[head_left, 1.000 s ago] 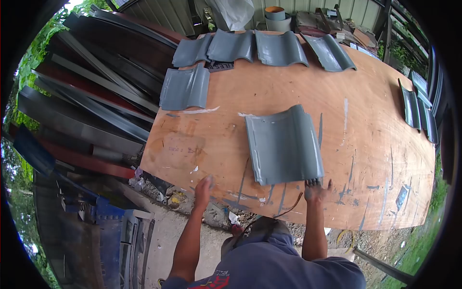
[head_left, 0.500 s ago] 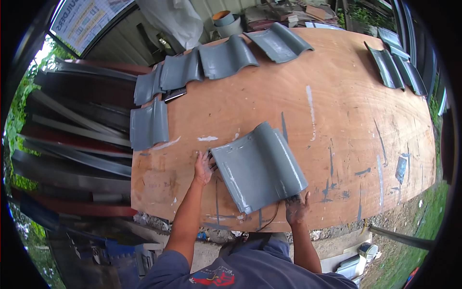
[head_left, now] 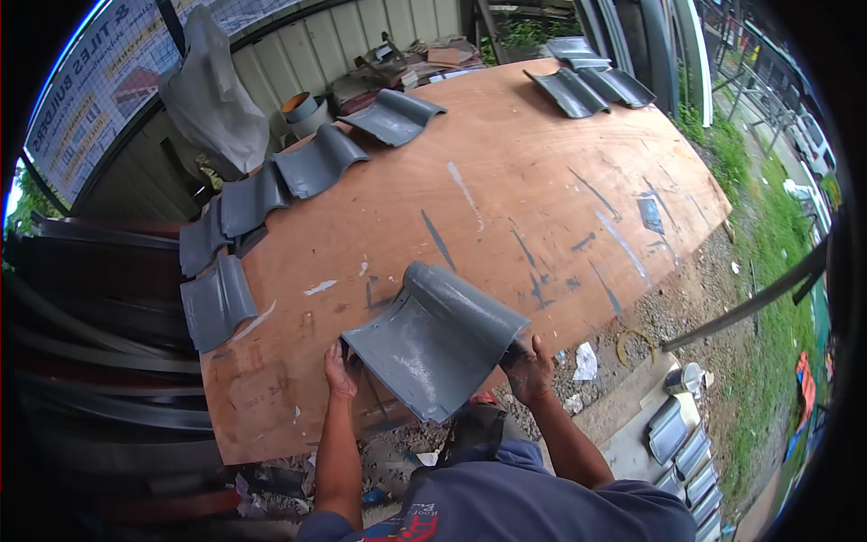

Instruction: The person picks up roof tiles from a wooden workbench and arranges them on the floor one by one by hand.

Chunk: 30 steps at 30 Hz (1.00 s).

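A grey curved roof tile [head_left: 433, 339] is held between my two hands, over the near edge of the plywood table and in front of my body. My left hand [head_left: 341, 369] grips its left edge, fingers reaching under the tile and partly hidden. At the right end, my right hand [head_left: 531, 370], darkly smudged, is closed on the raised roll; its fingertips are behind the tile. White streaks mark the tile's glossy face.
More grey tiles line the table's left edge, among them one tile [head_left: 316, 161]; others lie at the far corner [head_left: 587, 88]. The plywood table [head_left: 361, 244] carries paint marks. Several tiles [head_left: 668, 432] and a paint can [head_left: 686, 378] are on the ground at right. Long metal profiles [head_left: 99, 334] are stacked left.
The tile has been lifted off the table and drawn toward my body, with both hands now gripping its ends. My view has turned to the right.
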### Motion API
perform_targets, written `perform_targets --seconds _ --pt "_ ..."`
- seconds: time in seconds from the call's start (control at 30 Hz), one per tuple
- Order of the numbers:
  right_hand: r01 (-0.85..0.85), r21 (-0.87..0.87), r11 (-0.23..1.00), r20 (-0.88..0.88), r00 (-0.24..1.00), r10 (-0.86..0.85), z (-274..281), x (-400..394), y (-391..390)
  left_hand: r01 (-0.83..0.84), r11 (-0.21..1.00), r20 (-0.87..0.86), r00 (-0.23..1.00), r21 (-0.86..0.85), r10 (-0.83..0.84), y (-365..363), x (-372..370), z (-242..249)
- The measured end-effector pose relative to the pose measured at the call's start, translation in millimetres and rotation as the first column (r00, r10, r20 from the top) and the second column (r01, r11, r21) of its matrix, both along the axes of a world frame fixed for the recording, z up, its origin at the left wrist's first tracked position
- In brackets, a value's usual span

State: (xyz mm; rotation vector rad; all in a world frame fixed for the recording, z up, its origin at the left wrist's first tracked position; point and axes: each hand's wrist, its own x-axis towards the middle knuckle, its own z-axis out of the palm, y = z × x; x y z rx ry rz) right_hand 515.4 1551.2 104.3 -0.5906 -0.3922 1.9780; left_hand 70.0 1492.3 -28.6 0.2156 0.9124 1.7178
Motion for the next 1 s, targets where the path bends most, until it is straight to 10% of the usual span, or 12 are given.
perform_targets --seconds 0.53,1.0 --pt "0.570 -0.231 0.788 0.095 0.819 -0.565 55 124 -396 0.564 0.819 -0.126 0.810 -0.107 -0.573 -193 168 76" --pt "0.840 -0.404 0.363 0.091 0.432 -0.897 34 361 -618 0.848 0.511 -0.004 0.516 -0.137 -0.857 -277 496 76"
